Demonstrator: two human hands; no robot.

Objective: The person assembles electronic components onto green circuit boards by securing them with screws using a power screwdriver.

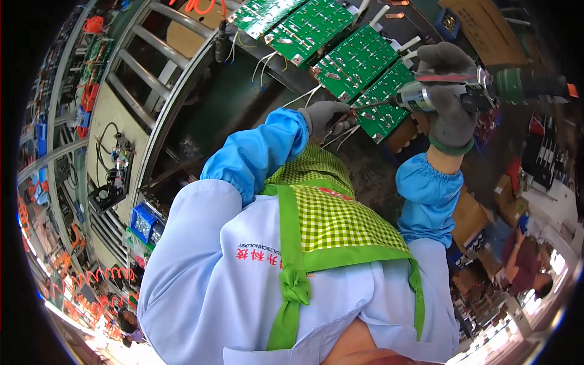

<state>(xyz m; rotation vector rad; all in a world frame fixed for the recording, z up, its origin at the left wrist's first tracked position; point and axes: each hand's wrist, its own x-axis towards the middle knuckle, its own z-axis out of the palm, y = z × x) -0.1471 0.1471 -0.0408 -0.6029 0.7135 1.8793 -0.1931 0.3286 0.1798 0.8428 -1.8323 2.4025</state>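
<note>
In my gloved right hand is a silver and black power screwdriver, held sideways with its long bit pointing left. The bit's tip is at the left edge of the nearest green circuit board. Beside that tip, my gloved left hand has its fingers closed at the board's edge; whatever they pinch is too small to make out. White wires hang out near those fingers. Several more green boards, such as this neighbouring board, lie in a row beyond, with metal parts along their edges.
A roller conveyor runs along the left. Another driver hangs from an orange coiled cord at the top. Blue bins of small parts stand at the far right and lower left. Cardboard lies at the far right.
</note>
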